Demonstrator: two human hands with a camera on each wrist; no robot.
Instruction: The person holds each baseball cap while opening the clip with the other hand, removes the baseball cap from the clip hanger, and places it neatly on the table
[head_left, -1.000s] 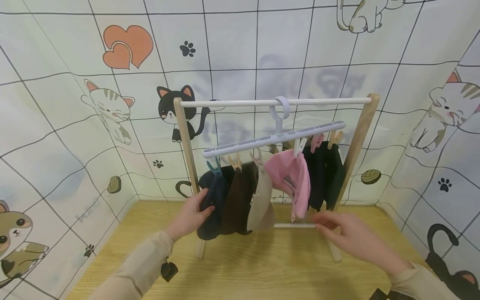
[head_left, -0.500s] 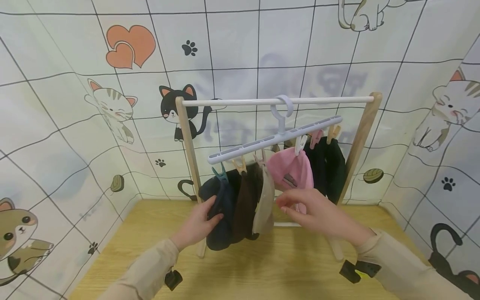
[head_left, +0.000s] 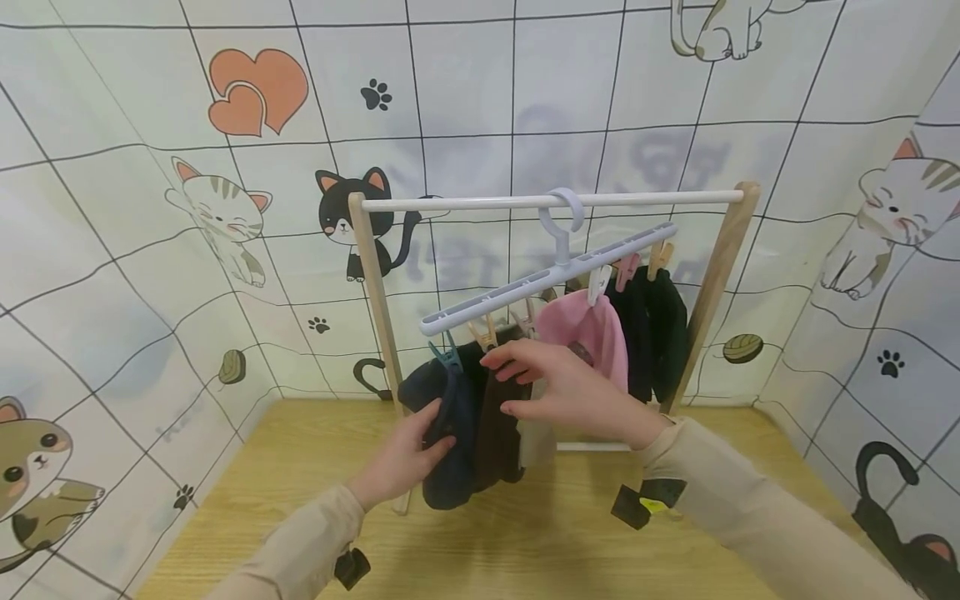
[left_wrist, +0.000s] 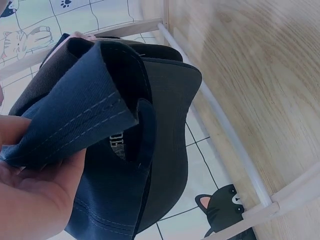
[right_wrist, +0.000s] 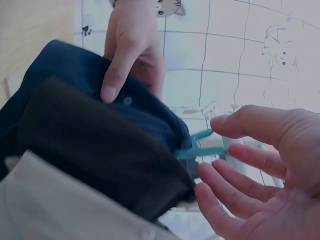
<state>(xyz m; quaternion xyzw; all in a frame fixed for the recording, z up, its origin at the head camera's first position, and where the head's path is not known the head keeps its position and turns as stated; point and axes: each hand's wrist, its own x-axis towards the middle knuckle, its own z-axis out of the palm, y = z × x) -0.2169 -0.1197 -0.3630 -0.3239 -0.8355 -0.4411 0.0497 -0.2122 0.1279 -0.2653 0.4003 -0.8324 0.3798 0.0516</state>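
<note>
A navy blue cap hangs by a teal clothespin at the lower left end of a pale lavender hanger. My left hand grips the cap's side, thumb in front; the left wrist view shows its cloth folded between thumb and fingers. My right hand is in front of the brown cap and partly covers the beige cap. In the right wrist view its fingers are spread loosely around the teal clothespin, holding nothing.
A wooden rack with a white top bar carries the hanger, which tilts down to the left. A pink cap and dark caps hang on its right half from clothespins. The rack stands on a wood-grain table before a cat-print backdrop.
My right hand has moved left and up from the rack's right side, across the pink and beige caps. The navy cap and left hand have shifted slightly right, and the hanger tilts more.
</note>
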